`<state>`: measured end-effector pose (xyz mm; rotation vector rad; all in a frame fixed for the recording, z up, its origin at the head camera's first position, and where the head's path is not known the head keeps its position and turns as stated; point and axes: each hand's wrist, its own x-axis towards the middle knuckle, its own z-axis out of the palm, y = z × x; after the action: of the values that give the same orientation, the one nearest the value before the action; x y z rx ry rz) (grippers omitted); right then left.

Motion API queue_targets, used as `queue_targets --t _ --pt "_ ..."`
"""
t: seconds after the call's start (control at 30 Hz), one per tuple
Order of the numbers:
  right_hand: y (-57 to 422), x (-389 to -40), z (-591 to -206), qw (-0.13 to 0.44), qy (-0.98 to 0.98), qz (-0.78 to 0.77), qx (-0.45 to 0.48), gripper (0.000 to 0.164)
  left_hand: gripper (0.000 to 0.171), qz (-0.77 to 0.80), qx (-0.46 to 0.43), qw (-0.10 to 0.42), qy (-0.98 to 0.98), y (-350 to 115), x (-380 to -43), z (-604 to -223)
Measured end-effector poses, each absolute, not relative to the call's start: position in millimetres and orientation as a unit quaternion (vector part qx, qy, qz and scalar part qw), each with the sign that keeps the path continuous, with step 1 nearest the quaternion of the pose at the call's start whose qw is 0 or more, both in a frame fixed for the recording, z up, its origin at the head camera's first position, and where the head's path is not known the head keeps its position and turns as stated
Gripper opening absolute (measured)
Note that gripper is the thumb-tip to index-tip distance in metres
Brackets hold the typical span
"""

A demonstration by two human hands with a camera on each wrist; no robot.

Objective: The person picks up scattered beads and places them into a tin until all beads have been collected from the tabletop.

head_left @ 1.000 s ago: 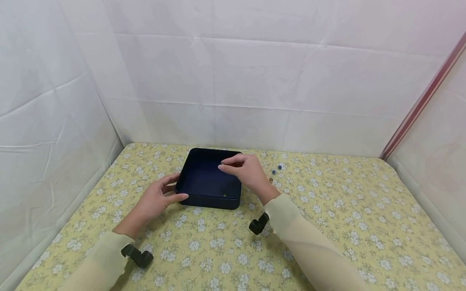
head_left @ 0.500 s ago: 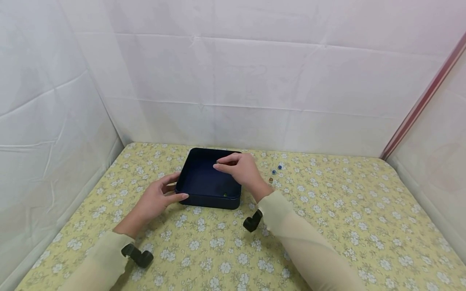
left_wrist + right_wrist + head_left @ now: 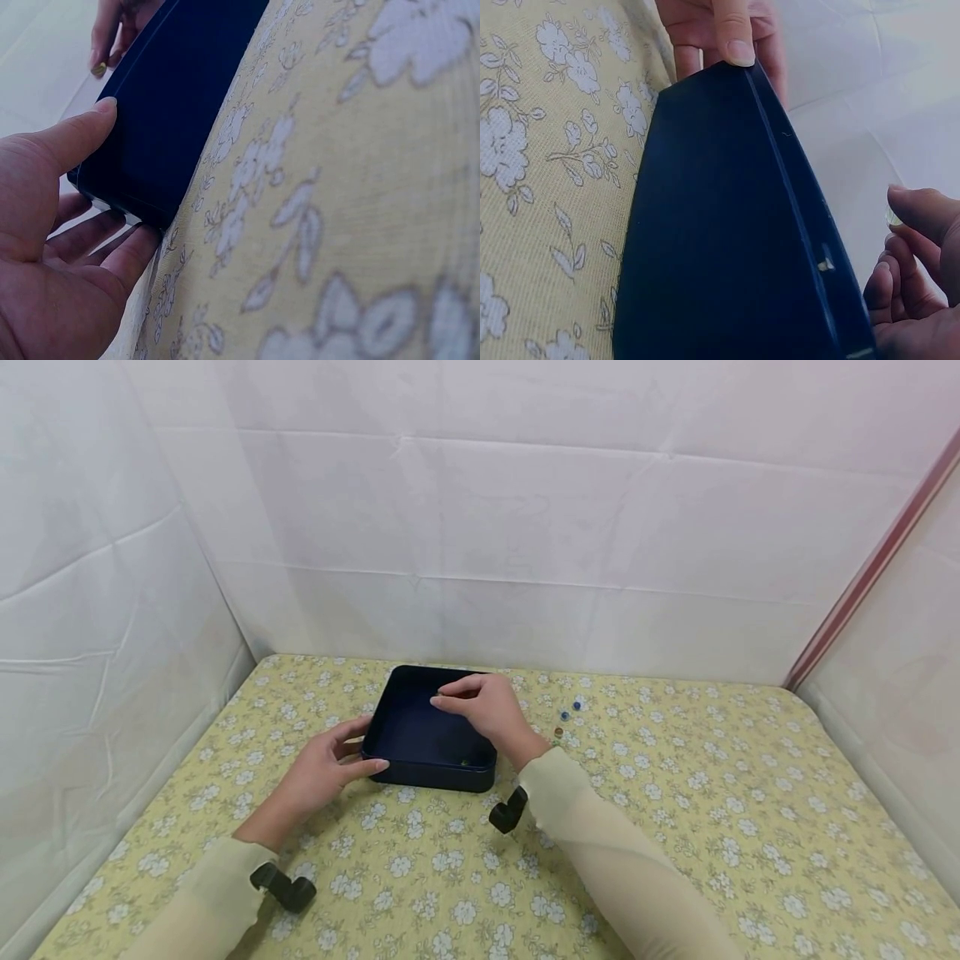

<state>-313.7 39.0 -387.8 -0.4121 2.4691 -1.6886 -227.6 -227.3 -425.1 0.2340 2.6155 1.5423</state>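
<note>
A square dark blue box (image 3: 431, 775) with an open top stands on the table. My left hand (image 3: 333, 762) holds its near left corner, thumb on the rim and fingers against the left side. Over the box's inside, my right hand (image 3: 483, 706) pinches a small clear glass marble (image 3: 894, 217) between thumb and forefinger; a yellow-green tint shows in the marble (image 3: 100, 68) from the left wrist. Inside the box, by the near right corner, lies a small yellow-green marble (image 3: 464, 763).
Right of the box, two blue marbles (image 3: 577, 705) and an amber marble (image 3: 558, 732) lie on the yellow floral cloth (image 3: 675, 827). Something small and greenish sits beside the amber one, near the right sleeve. White cloth walls (image 3: 525, 510) enclose the back and sides.
My right hand has moved a little to the left over the box, still pinching the marble. The left hand and the box have stayed in place.
</note>
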Motion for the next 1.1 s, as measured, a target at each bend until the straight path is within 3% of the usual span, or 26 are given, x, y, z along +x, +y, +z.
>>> queue_targets --t 1.1 --pt "8.5 -326.3 -396.5 0.085 0.859 -0.495 -0.098 0.016 0.087 0.509 0.077 0.056 0.855 -227.7 -227.4 -424.3"
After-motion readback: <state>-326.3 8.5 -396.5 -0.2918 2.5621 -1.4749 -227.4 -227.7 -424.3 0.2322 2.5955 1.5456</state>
